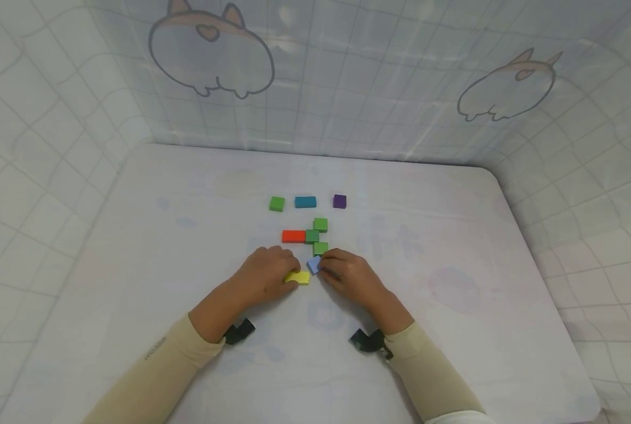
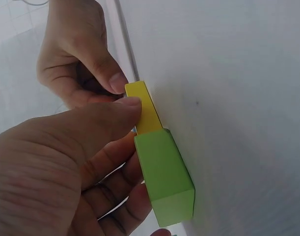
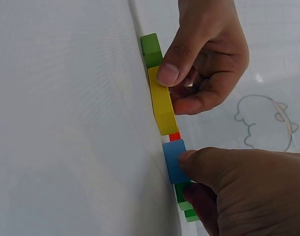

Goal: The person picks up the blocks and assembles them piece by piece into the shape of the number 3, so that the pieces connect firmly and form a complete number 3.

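On the white table, my left hand (image 1: pixel 266 275) pinches a yellow block (image 1: pixel 303 278) between thumb and fingers. A green block (image 2: pixel 167 177) touches the yellow one's end in the left wrist view; in the head view the left hand hides it. Just to the right, my right hand (image 1: pixel 353 277) pinches a tilted light blue block (image 1: pixel 313 265) by its right side. The thumb lies on that block in the right wrist view. Above the hands, a red block (image 1: pixel 293 236) abuts a dark green block (image 1: pixel 312 237), with light green blocks (image 1: pixel 320 225) at its upper and lower right.
Farther back in a row lie a green block (image 1: pixel 277 204), a teal block (image 1: pixel 305 202) and a purple block (image 1: pixel 339 201). A patterned white curtain (image 1: pixel 347 76) surrounds the table (image 1: pixel 453 235) at the back and sides.
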A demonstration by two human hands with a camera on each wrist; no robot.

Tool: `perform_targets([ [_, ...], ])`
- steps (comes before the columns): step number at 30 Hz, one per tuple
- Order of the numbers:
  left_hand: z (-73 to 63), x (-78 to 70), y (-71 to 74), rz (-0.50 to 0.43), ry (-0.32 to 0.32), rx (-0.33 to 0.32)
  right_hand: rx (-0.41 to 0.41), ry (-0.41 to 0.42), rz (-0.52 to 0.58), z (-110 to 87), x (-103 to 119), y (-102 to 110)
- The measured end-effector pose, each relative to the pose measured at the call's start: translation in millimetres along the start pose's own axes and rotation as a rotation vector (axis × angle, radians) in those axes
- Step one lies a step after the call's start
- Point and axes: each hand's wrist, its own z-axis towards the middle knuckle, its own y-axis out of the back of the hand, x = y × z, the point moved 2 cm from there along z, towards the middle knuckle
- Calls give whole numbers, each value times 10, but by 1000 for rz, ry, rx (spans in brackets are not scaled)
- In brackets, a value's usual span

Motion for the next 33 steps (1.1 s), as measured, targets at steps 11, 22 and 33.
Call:
perform_targets([
  [11,19,44,-22,3,27,-35,-8,-38,43,-19,9,5],
  [22,44,62,9,10,45,-24,-30,-23,56,-38,-34,-28],
  [33,85,73,2,26,46,-16,-23,-29,62,-34,-33,-40],
])
